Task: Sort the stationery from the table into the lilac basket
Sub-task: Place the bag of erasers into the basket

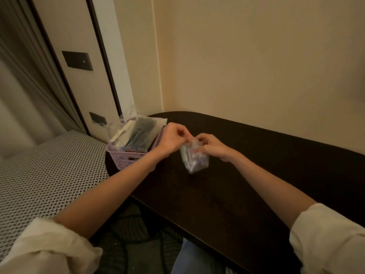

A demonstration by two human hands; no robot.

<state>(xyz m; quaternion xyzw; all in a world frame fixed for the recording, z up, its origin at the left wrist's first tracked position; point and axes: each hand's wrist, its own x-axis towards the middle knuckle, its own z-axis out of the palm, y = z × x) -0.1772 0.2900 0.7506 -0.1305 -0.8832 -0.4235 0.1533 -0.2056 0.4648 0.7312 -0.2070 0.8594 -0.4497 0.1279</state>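
Observation:
A small clear plastic bag (194,159) with several small coloured stationery pieces hangs just above the dark table (246,175). My left hand (173,138) pinches its top edge from the left, and my right hand (212,146) grips the top from the right. The lilac basket (126,155) stands at the table's left end, just left of my left wrist. It holds clear packets (136,131) with dark pens and a white strip, sticking up above its rim.
The table's far edge meets a beige wall, with a corner behind the basket. A woven-pattern surface (49,171) lies left of the table. A dark chair seat (134,234) and my blue-clad knee show below the table's front edge.

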